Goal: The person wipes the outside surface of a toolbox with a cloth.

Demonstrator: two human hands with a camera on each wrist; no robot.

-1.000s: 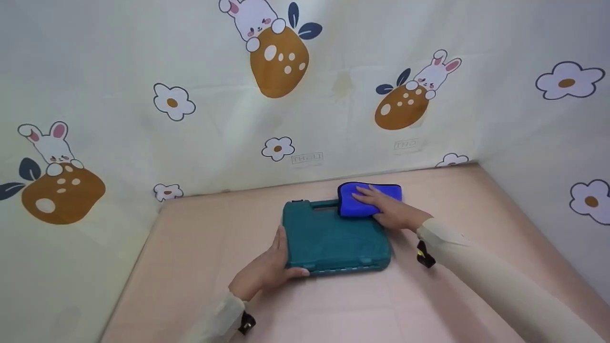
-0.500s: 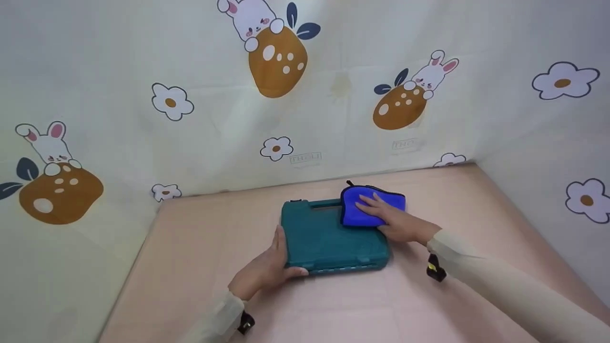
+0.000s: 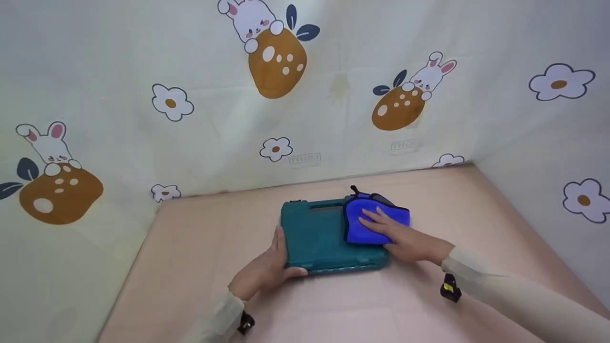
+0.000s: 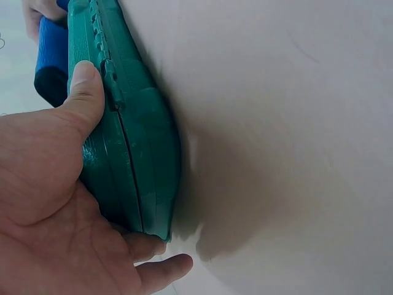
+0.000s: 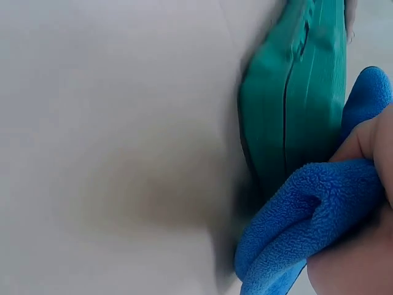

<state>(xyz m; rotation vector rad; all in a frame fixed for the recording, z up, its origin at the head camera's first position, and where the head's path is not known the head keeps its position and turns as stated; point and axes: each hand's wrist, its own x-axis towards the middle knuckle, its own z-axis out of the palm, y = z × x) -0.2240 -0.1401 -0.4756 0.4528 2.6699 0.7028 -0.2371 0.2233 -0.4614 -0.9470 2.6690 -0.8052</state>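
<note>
A dark green plastic carrying case (image 3: 314, 238) with a handle slot lies flat on the table, its handle side away from me. My left hand (image 3: 264, 269) holds its near left corner; in the left wrist view the thumb (image 4: 86, 92) lies on the hinged edge. A folded blue cloth (image 3: 355, 228) with black edging covers the right part of the lid. On top of that cloth my right hand (image 3: 405, 238) presses with spread, straight fingers. In the right wrist view, fluffy cloth folds hang over the case's side, partly hiding it.
Pale pink covering spreads over the table (image 3: 205, 238). A patterned cloth wall (image 3: 224, 143) with rabbits and flowers rises behind and along both sides. Black wrist devices sit under both sleeves.
My right hand has slid the blue cloth toward me and slightly right across the lid, and its far edge has rumpled up. The left hand and case stay put.
</note>
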